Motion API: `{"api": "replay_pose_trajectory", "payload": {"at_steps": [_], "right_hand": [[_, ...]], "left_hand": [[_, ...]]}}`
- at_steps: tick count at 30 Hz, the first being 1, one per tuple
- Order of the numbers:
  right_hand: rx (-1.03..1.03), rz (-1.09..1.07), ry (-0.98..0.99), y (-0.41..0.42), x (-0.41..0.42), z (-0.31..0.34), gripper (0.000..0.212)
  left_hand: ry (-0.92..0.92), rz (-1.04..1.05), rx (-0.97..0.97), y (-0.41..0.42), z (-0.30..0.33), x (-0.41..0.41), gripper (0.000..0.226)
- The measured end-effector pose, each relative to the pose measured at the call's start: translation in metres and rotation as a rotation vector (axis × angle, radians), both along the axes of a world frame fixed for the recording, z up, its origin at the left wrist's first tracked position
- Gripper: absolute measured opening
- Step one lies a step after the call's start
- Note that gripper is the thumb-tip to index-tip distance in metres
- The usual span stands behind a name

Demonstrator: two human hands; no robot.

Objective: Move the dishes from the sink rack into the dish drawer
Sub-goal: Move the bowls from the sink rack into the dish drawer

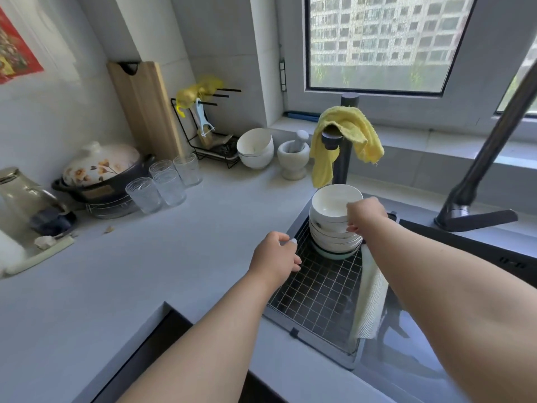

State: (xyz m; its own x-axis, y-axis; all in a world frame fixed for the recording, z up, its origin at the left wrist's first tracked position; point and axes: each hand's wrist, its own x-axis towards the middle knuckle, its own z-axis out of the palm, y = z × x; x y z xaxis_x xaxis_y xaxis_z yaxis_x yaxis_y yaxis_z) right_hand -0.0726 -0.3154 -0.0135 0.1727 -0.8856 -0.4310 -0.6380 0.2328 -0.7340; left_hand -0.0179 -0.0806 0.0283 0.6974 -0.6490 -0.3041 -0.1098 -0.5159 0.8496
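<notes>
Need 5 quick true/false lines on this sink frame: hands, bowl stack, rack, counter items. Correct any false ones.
1. The right hand grips the rim of the top bowl on the stack. True.
2. The left hand holds a glass. False: it holds nothing and hovers at the left edge of the wire rack.
3. The bowl stack stands at the far end of the rack. True.
4. A yellow cloth lies flat on the counter. False: it is draped over the dark tap.
5. Four glasses stand on the counter to the left of the sink. True.
</notes>
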Motion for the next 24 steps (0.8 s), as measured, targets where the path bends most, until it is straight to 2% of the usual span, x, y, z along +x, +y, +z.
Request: {"api": "replay_pose_trajectory", "payload": {"at_steps": [4, 9, 15, 20, 24], "right_hand": [[-0.057, 0.100, -0.007, 0.003, -0.004, 0.006, 0.032], [-0.173, 0.115, 0.147, 0.003, -0.002, 0.012, 0.026], [-0.288, 0.110, 0.047, 0.008, -0.006, 0.029, 0.023], [-0.317, 0.175, 0.016, 0.044, -0.023, 0.048, 0.019], [-0.257, 0.223, -0.098, 0.087, -0.024, 0.047, 0.025]], "left_hand": [[0.018, 0.000, 0.015, -0.008, -0.004, 0.007, 0.029], [0.036, 0.007, 0.016, -0.015, -0.008, 0.012, 0.029], [0.107, 0.065, -0.031, -0.024, -0.003, 0.012, 0.022], [0.261, 0.179, -0.131, -0.019, 0.003, 0.012, 0.026], [0.514, 0.285, -0.281, -0.002, 0.010, 0.011, 0.037]]}}
